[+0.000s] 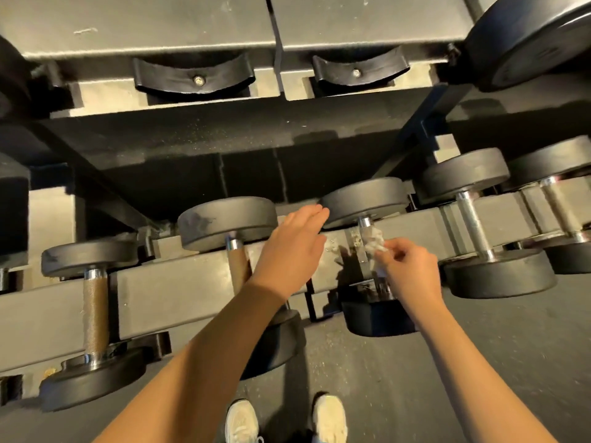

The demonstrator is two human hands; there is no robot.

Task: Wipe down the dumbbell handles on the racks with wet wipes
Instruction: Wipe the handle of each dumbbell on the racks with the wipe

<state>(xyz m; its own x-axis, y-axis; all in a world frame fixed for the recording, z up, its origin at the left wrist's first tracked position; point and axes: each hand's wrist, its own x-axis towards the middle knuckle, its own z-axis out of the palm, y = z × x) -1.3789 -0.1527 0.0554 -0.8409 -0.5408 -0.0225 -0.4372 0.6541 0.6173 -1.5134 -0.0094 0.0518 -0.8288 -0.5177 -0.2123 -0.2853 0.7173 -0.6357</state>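
Observation:
Several black dumbbells lie across the lower rack rail (179, 282). My right hand (412, 273) pinches a crumpled white wet wipe (374, 243) against the handle of the middle dumbbell (364, 199), just under its far head. My left hand (291, 251) hovers flat, fingers straight, between that dumbbell and the one to its left (227, 222), covering part of that one's brownish handle. Further left lies another dumbbell with a knurled handle (95, 314). To the right sits a dumbbell with a chrome handle (475, 225).
The upper rack shelf (204, 24) overhangs, with two vacant black saddles (193, 75) and a large dumbbell head (531, 39) at the top right. Grey gym floor (479, 346) lies in front of the rack, and my white shoes (284, 420) stand on it.

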